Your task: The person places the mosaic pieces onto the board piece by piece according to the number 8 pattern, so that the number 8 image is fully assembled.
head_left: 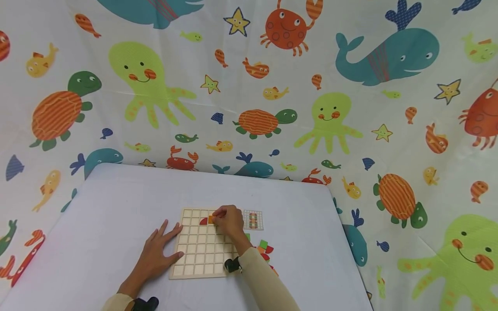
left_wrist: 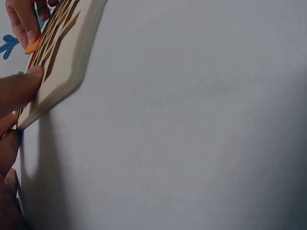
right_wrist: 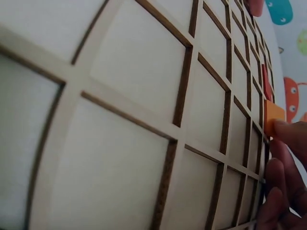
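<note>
Rests the left hand (head_left: 157, 250), fingers spread, on the left edge of the board (head_left: 197, 259), clamping nothing there; if pressed unevenly, could skew the board and spoil the alignment further right. Could nudge the red piece (head_left: 203, 221), in a cell near the far edge, by bringing in its neighbour crooked. Just right of that, pinches the orange tile (right_wrist: 272, 111) between thumb and fingers of the right hand (head_left: 230, 222); cannot tell whether fully seated. If tilted, could catch a corner on the thin ridges; if squeezed too hard, could pop free. Beyond, could knock the card (head_left: 253, 220) or scatter the loose pieces (head_left: 263, 245) with a careless sweep of the sleeve (head_left: 264, 276).
</note>
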